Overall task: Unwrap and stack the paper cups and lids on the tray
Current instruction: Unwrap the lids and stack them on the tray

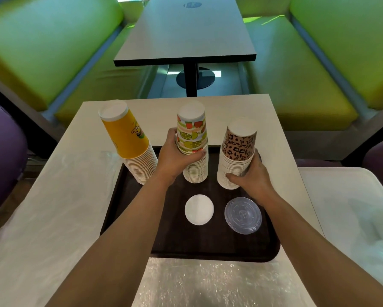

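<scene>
A dark brown tray (pixel 141 240) lies on a beige table. Three upside-down stacks of paper cups stand along its far side: a yellow stack (pixel 128 142) at the left, a fruit-print stack (pixel 192 138) in the middle, a leopard-print stack (pixel 237 156) at the right. My left hand (pixel 175 158) grips the fruit-print stack around its middle. My right hand (pixel 252 176) grips the lower part of the leopard-print stack. Nearer to me on the tray lie a white lid (pixel 199 209) and a clear plastic lid (pixel 243 215), side by side.
Clear plastic wrap lies on the table left of the tray (pixel 59 196) and in front of it (pixel 208 282). More wrap (pixel 363 229) rests on a white table at the right. Beyond stand a dark-edged table (pixel 186 36) and green benches (pixel 53 52).
</scene>
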